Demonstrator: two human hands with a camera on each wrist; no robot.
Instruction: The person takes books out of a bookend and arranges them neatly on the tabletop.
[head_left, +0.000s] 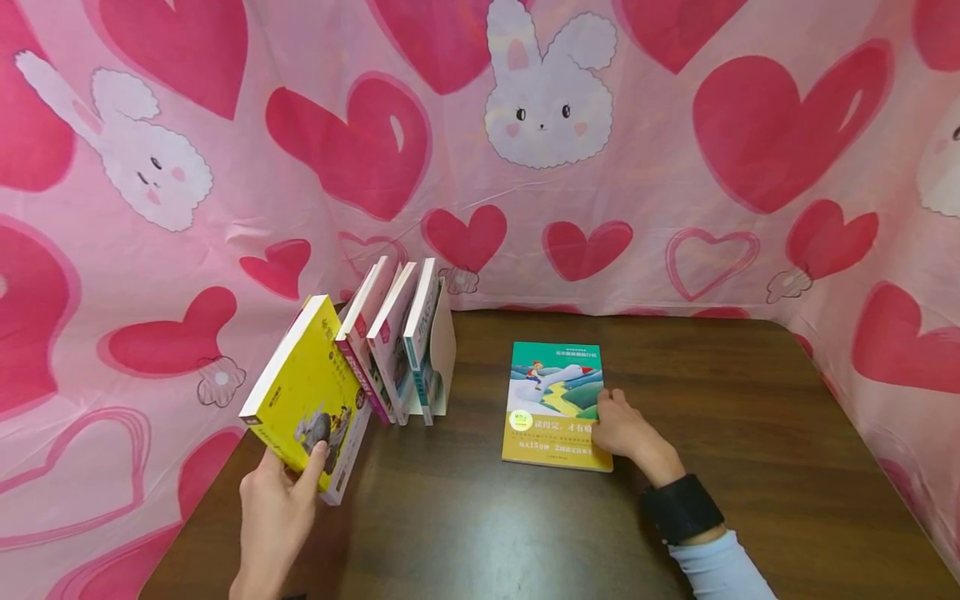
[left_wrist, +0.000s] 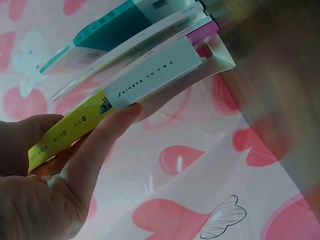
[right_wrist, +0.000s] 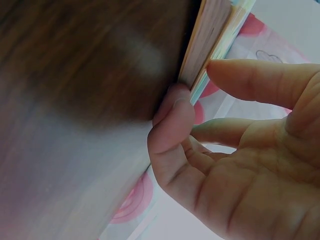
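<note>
Books: 5 total. Yellow book [head_left: 306, 387], 1; standing books [head_left: 388, 358] in row, 3; green-and-yellow book [head_left: 557, 396], 1. Hands: left hand [head_left: 276, 508], right hand [head_left: 628, 433], 2. Black wristband [head_left: 682, 508], 1 clearly visible. Wood-grain table [head_left: 480, 533], 1. Printed rabbits [head_left: 550, 117], 3, one cropped.

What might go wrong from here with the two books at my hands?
1. The left hand grips the tilted yellow book near one end, so it might twist or slip.
2. The yellow book is right beside the upright books, which have gaps between their tops; a bump could tip them.
3. The right hand pinches just the right edge of the flat book, so it may slip if lifted.
</note>
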